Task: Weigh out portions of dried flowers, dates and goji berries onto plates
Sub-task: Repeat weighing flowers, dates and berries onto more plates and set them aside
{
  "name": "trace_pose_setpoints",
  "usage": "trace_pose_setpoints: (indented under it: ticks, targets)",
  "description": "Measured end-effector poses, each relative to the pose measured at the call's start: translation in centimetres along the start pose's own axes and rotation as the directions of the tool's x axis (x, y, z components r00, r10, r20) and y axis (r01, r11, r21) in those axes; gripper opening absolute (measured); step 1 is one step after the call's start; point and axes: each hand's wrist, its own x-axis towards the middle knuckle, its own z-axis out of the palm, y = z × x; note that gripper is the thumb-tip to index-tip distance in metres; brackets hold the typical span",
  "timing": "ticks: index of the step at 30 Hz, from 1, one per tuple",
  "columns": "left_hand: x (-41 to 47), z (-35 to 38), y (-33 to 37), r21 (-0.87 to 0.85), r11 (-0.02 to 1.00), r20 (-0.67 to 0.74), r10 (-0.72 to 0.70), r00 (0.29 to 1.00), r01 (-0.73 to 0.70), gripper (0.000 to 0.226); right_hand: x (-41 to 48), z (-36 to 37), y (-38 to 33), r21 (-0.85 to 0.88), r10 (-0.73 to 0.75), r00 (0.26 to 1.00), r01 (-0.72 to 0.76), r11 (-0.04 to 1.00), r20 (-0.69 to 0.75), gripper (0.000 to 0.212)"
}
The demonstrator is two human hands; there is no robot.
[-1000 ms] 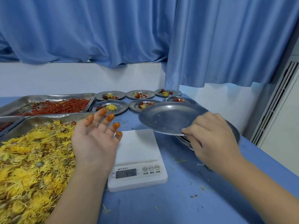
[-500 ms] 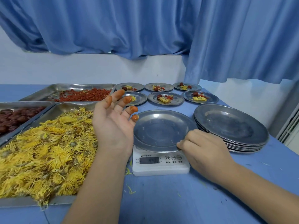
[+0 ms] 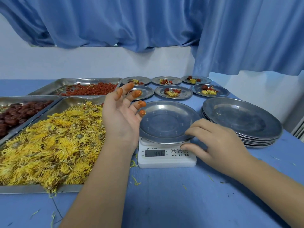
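A: Blue table (image 3: 164, 203). Where is the empty plate (image 3: 166, 119)?
B: On the scale (image 3: 166, 159), with the right hand (image 3: 218, 145) pinching its near rim.
A: And the left hand (image 3: 121, 116)?
B: Spread, palm up, holding nothing, beside the flower tray (image 3: 32, 189). 6 filled plates (image 3: 185, 94) behind, spare stack (image 3: 241, 119) to the right.

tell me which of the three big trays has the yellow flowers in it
The nearest tray, front left beside the scale, heaped with yellow dried flowers. The tray at far left holds dark dates; the farthest tray holds red goji berries.
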Motion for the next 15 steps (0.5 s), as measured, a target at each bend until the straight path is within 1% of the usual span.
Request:
trace_pose_setpoints:
  ticks: [2, 3, 5, 6, 8, 10, 12, 15]
  targets:
    - [0.1, 0.0, -0.1, 0.022, 1.000, -0.026, -0.013, 1.000, 0.014, 0.028, -0.2, -0.8, 0.4, 0.058, -0.014, 0.999, 0.012, 0.998, 0.039, 0.038]
    - [0.1, 0.0, -0.1, 0.037, 0.999, -0.042, -0.022, 0.999, 0.023, 0.027, -0.4, -1.2, 0.7, 0.095, -0.026, 0.996, 0.018, 0.995, 0.082, 0.037]
    - [0.2, -0.1, -0.2, 0.068, 0.997, -0.070, -0.035, 0.997, 0.040, 0.027, -0.6, -1.6, 1.2, 0.155, -0.024, 0.969, -0.014, 0.988, 0.244, 0.043]
    - [0.2, -0.1, -0.2, 0.078, 0.996, -0.078, -0.038, 0.996, 0.044, 0.027, -0.6, -1.7, 1.3, 0.160, -0.010, 0.941, -0.047, 0.986, 0.339, 0.049]
    - [0.3, -0.2, -0.3, 0.085, 0.995, -0.079, -0.041, 0.996, 0.047, 0.028, -0.7, -1.5, 1.5, 0.112, 0.012, 0.887, -0.072, 0.991, 0.462, 0.061]
    - [0.3, -0.2, -0.4, 0.087, 0.995, -0.069, -0.044, 0.997, 0.050, 0.028, -0.8, -1.2, 1.4, 0.089, 0.024, 0.863, -0.080, 0.993, 0.505, 0.059]
    - [0.3, -0.2, -0.5, 0.096, 0.994, -0.060, -0.043, 0.997, 0.049, 0.028, -1.1, -1.0, 1.3, 0.087, 0.032, 0.862, -0.087, 0.992, 0.506, 0.056]
    - [0.3, -0.2, -0.7, 0.108, 0.993, -0.056, -0.043, 0.997, 0.049, 0.028, -1.3, -0.8, 1.2, 0.072, 0.041, 0.871, -0.087, 0.994, 0.489, 0.056]
